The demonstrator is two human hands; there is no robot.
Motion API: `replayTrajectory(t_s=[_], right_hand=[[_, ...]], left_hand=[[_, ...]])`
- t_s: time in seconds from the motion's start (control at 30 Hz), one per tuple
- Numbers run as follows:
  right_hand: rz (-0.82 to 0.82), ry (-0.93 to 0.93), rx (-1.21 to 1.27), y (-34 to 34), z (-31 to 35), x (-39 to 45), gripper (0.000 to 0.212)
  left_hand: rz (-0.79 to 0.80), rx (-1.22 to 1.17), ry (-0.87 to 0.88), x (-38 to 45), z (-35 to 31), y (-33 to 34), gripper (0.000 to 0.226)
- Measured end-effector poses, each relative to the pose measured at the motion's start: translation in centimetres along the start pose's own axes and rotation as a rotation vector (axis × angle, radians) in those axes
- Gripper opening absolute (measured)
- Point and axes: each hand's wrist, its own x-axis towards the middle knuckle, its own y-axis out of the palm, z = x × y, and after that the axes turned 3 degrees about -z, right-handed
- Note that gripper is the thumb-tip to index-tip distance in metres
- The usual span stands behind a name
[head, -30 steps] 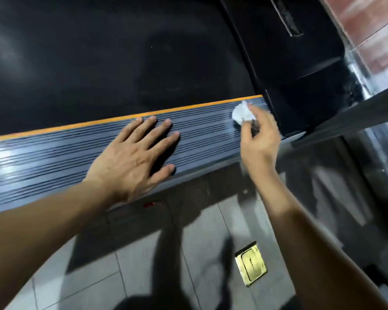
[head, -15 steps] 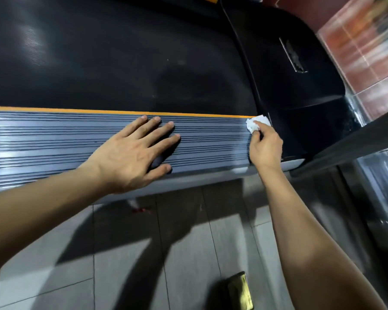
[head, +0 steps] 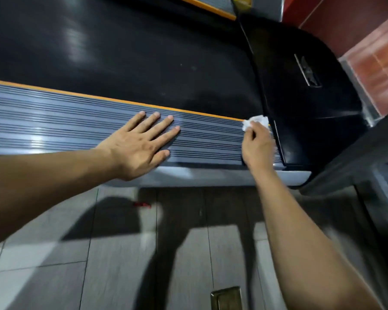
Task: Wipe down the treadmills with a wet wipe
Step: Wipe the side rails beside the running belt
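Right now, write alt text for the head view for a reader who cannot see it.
A person's right hand presses a crumpled white wet wipe onto the end of a treadmill's ribbed grey side rail, beside the black motor cover. Their left hand lies flat on the rail, fingers spread.

A gym: a treadmill fills the view from 9 to 1 o'clock, with black belt, ribbed grey side rail edged in orange, and black motor hood, on a grey tiled floor.
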Motion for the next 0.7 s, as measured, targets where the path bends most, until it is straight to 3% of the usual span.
replayTrajectory(t_s=[0.1,0.17,0.23,0.33,0.43,0.5,0.6,0.63,0.7], right_hand=[[0.086,-0.217,0.115,1.6,2.8,-2.4,0.032],[0.11,-0.266,0.137,1.4,2.7,-2.2,0.033],[0.077,-0.197,0.09,0.2,0.7,-0.8,0.03],[0.064,0.066,0.001,-1.6,-3.2,1.8,0.034],[0.059,0.155,0.017,-1.5,-3.0,1.6,0.037],[0.074,0.032,0.101,-0.8,-0.1,-0.3,0.034],[0.238,-0.356,0.257,0.5,3.8,-4.4,0.035],[0.275,-0.402,0.264,0.6,3.9,-4.7,0.039],[0.246,-0.318,0.217,0.2,1.8,-3.6,0.04]], left_hand=[[0.118,0.089,-0.103,0.5,-2.0,-0.6,0.081],[0.167,0.115,-0.116,0.8,-2.5,-1.3,0.078],[0.19,0.141,-0.123,1.1,-2.7,-1.8,0.074],[0.226,0.12,-0.146,1.0,-3.0,-1.7,0.071],[0.212,0.064,-0.154,1.0,-2.9,-1.5,0.072],[0.197,0.027,-0.159,0.8,-2.6,-1.2,0.076],[0.168,-0.025,-0.141,0.7,-2.2,-0.7,0.094],[0.167,-0.042,-0.139,0.7,-2.2,-0.7,0.1],[0.148,-0.056,-0.144,0.7,-2.0,-0.4,0.103]])
